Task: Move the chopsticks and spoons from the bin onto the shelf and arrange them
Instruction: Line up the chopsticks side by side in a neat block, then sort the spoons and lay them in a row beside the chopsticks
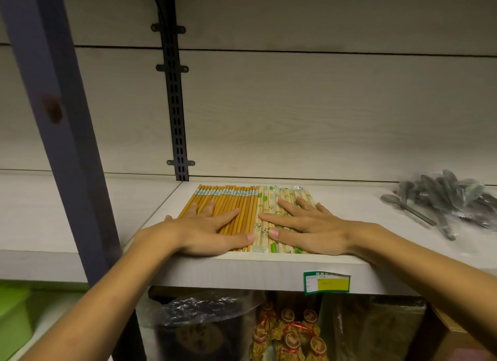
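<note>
A pale wood-grain shelf (349, 215) with matching back panel fills the frame. At its centre, the left hand (207, 228) lies flat, fingers spread, on yellow chopsticks (236, 202); the right hand (304, 226) likewise presses wrapped chopsticks (269, 199). Bagged spoons (441, 196) lie at right.

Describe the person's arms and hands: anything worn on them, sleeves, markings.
Both forearms are bare as far as the frame shows, with no sleeves in view. The left hand and right hand wear no gloves, rings, watch or bracelets that I can see. Fingernails are short and unpainted. No markings are visible.
</note>
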`<state>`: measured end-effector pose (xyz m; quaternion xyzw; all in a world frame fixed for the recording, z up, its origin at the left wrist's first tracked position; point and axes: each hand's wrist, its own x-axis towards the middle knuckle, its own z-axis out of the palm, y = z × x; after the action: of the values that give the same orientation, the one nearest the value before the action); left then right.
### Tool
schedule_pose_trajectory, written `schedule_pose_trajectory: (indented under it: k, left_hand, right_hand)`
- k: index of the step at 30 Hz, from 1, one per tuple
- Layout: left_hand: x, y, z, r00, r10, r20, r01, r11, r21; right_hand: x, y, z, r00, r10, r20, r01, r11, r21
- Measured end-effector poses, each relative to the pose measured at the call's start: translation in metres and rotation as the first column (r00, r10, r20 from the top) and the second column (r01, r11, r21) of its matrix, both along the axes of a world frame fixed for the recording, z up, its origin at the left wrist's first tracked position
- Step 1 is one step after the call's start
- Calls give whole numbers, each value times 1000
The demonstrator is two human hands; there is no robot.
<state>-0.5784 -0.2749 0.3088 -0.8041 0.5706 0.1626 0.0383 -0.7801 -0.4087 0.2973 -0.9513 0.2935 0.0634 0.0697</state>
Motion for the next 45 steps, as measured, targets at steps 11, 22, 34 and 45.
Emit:
schedule_pose_trajectory:
  k: [11, 22, 34, 45]
  left_hand:
    - [-5, 1, 12, 997, -50, 64, 58, 989, -135]
    - [-105, -65, 15, 944, -285, 166, 328, 759, -562]
    - [-236, -171, 11, 927, -355, -124, 243, 817, -522]
    - [-344, -230, -5, 938, -330, -104, 293, 918, -268]
  right_hand:
    - [-14, -2, 14, 944, -6, 329, 49, 991, -123]
    - [-148, -2, 26, 801, -141, 582, 403, 846, -350]
    - [-330, -131, 22, 766, -332, 551, 532, 809, -252]
    - [-383, -208, -1, 901, -410, 140, 416, 909, -10]
